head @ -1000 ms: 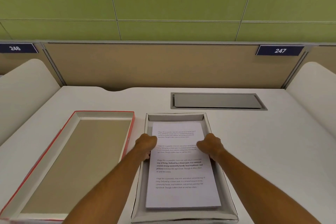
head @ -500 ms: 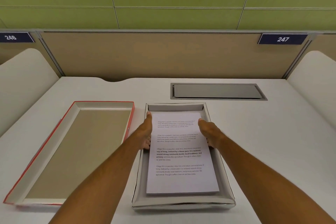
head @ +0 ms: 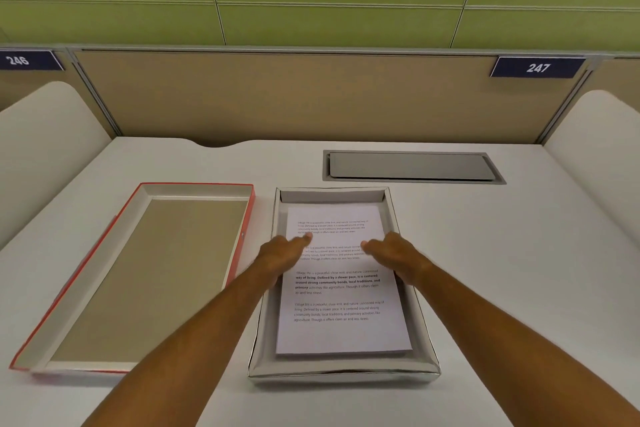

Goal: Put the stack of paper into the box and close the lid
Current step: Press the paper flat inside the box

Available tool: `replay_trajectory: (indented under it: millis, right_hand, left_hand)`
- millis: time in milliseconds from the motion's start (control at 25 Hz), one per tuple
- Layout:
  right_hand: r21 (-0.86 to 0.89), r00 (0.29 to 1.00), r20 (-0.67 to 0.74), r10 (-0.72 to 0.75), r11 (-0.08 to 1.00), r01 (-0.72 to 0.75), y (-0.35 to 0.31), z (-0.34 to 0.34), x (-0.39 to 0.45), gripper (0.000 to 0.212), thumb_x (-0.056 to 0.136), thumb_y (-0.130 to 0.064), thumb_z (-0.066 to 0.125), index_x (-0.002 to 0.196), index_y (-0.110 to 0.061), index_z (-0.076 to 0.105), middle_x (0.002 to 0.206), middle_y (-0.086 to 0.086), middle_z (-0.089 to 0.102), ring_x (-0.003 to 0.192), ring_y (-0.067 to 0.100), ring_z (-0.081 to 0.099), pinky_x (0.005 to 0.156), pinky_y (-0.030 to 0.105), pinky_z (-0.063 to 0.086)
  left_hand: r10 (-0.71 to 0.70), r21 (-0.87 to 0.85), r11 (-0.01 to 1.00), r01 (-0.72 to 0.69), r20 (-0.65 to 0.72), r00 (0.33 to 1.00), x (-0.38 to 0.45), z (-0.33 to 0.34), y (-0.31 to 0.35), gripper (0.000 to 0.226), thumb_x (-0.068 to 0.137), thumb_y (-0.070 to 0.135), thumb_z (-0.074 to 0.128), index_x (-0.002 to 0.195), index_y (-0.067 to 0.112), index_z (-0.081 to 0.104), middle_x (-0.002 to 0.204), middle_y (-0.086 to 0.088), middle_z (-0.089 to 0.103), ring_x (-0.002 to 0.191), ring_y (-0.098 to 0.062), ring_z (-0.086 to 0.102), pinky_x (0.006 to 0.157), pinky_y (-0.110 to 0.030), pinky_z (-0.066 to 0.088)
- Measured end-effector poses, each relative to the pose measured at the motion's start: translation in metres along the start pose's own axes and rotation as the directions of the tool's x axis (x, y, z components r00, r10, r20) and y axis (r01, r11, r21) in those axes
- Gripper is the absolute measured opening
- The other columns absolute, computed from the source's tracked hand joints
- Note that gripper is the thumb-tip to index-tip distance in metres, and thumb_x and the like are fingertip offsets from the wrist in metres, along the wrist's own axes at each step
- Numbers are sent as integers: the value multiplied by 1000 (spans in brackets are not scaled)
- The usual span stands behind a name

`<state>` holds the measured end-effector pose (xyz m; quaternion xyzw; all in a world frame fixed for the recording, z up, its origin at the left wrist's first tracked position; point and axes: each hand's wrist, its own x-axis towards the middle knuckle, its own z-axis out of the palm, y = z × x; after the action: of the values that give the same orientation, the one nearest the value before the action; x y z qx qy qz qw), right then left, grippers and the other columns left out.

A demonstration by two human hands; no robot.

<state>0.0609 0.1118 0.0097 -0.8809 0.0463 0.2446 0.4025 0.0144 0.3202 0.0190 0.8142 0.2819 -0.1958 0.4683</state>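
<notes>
Stack of paper (head: 341, 291) lies in box (head: 343, 373), frame centre. Left hand (head: 282, 253) and right hand (head: 389, 251) blurred, fingers extended over it; contact indeterminate. Lid (head: 138, 274) left, upturned.

I was in an office. My white bench (head: 485, 253) sat between low side walls, with a tan divider (head: 294, 97) behind it and number signs, 246 (head: 20, 60) and 247 (head: 538, 67).
</notes>
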Motion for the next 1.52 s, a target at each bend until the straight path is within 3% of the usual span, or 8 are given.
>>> replay_trajectory:
  millis: [120,280,440,960,1120,1200,1320,1520]
  right_hand:
    - [-245,979,169,-118,957,158,15,10,-34,81,80,-35,76,142,-4,34,135,7,59,118,29,61,95,36,53]
    - [-499,956,292,3,854,149,44,24,-55,136,68,-43,83,152,-24,-21,160,15,21,139,35,39,112,46,38]
    - [-558,950,311,-4,808,186,53,29,-68,135,73,-32,83,149,-27,-28,160,20,1,144,37,27,114,44,34]
    - [-611,965,244,-97,757,231,59,37,-71,126,79,-24,78,150,-21,-25,156,22,9,143,35,28,113,42,35]
    - [-446,956,293,-17,882,152,47,20,-59,133,72,-29,83,152,-18,-22,159,19,19,141,35,36,114,45,37]
    - [-205,967,248,-64,972,116,35,12,-50,109,76,-32,80,154,-12,7,150,11,44,131,31,51,107,43,45]
    - [76,990,141,-18,997,8,13,5,-36,67,85,-53,62,135,-11,48,139,9,57,122,31,55,98,41,45]
    - [360,967,216,133,910,-205,-8,-9,-31,48,97,-60,30,123,-22,45,111,5,64,92,24,59,88,42,40]
  left_hand:
    - [145,218,962,-166,107,984,-25,17,-29,102,72,48,78,150,14,22,146,-7,50,127,-27,54,101,-37,48]
    - [146,439,872,-218,192,970,-52,35,-63,142,64,41,86,151,22,-24,154,-9,28,135,-26,42,104,-35,45]
    - [175,531,813,-238,166,970,-57,40,-73,136,73,31,82,147,26,-32,155,-11,22,139,-25,37,109,-38,41]
    - [179,555,803,-217,123,976,-55,46,-80,118,84,19,72,149,24,-27,164,-9,5,150,-29,18,117,-40,28]
    - [199,388,887,-251,169,965,-54,29,-64,127,65,40,86,154,17,-1,151,-6,38,135,-24,44,105,-33,45]
    - [220,206,949,-240,114,969,-49,20,-51,102,66,52,82,146,17,28,145,-4,51,128,-23,52,101,-32,46]
    - [71,-101,993,-61,100,992,-33,10,-29,98,71,82,47,146,19,39,151,-7,46,136,-31,45,113,-48,35]
    - [-60,-461,879,120,142,988,-20,1,-7,91,88,73,10,145,9,41,145,-18,50,135,-38,44,115,-49,30]
